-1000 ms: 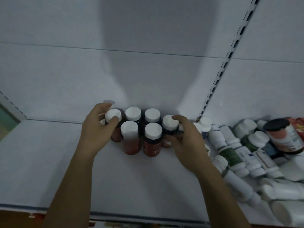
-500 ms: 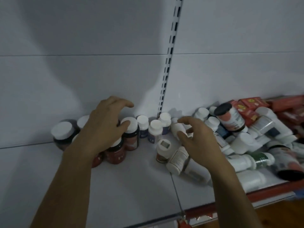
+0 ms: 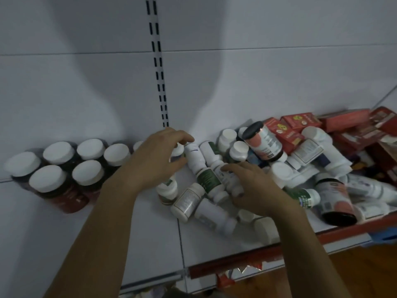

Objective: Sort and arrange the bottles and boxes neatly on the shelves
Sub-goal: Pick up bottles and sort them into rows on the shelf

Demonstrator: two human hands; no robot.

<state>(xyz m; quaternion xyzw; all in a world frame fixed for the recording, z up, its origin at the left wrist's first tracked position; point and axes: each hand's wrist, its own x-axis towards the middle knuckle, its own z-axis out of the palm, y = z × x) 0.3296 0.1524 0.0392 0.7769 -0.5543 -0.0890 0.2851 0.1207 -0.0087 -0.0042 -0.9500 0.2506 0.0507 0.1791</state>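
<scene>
Several dark red bottles with white caps (image 3: 51, 179) stand in two rows at the left of the white shelf (image 3: 150, 239). A jumbled pile of white bottles (image 3: 285, 175) lies at the right, with red boxes (image 3: 300, 123) behind it. My left hand (image 3: 156, 162) curls around a small white-capped bottle (image 3: 178, 148) at the back wall; the hand hides whether it grips it. My right hand (image 3: 251, 186) lies palm down, fingers wrapped over a lying white bottle (image 3: 225, 179), beside a green-labelled one (image 3: 206, 177).
Two larger jars with black lids and pink labels sit in the pile, one upright-tilted (image 3: 264, 143), one on its side (image 3: 337, 203) near the red shelf edge (image 3: 247, 261). A slotted upright (image 3: 159, 72) divides the back wall.
The view swung right. My left hand left the dark red bottles and moved right to the small bottles. My right hand dropped onto the lying white bottles.
</scene>
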